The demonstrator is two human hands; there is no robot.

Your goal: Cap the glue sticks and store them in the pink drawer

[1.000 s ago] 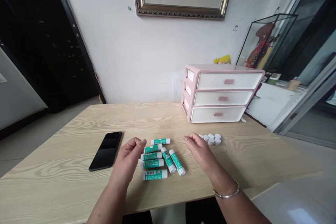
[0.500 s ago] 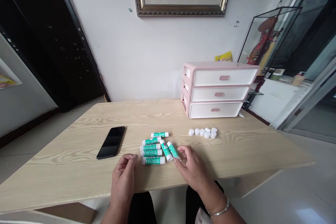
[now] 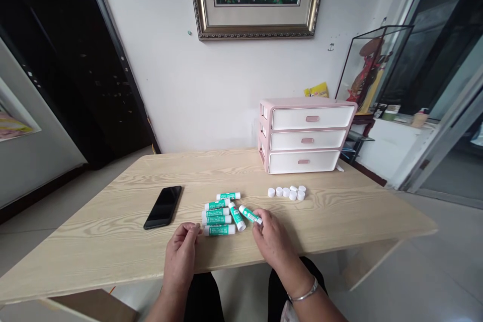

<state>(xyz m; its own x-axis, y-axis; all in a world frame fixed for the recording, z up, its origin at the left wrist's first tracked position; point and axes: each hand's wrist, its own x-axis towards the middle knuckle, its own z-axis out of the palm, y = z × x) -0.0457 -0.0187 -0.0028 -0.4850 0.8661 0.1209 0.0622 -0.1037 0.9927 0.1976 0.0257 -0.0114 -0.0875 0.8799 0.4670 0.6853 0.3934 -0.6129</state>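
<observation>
Glue sticks (image 3: 221, 214) lie bunched at lower centre of the frame on the table (image 3: 339, 216). I have my right hand (image 3: 272, 238) pinching the end of 1 stick (image 3: 249, 214), fingers closed on it. My left hand (image 3: 181, 251) rests loosely curled beside the pile, gripping nothing. I judge a clean lift needs a firm pinch, clear of the neighbouring stick. Caps (image 3: 287, 192) sit right of centre, phone (image 3: 163, 207) to the left.

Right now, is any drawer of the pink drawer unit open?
No, all three white drawer fronts of the pink drawer unit sit flush with its frame, and none is pulled out.
</observation>
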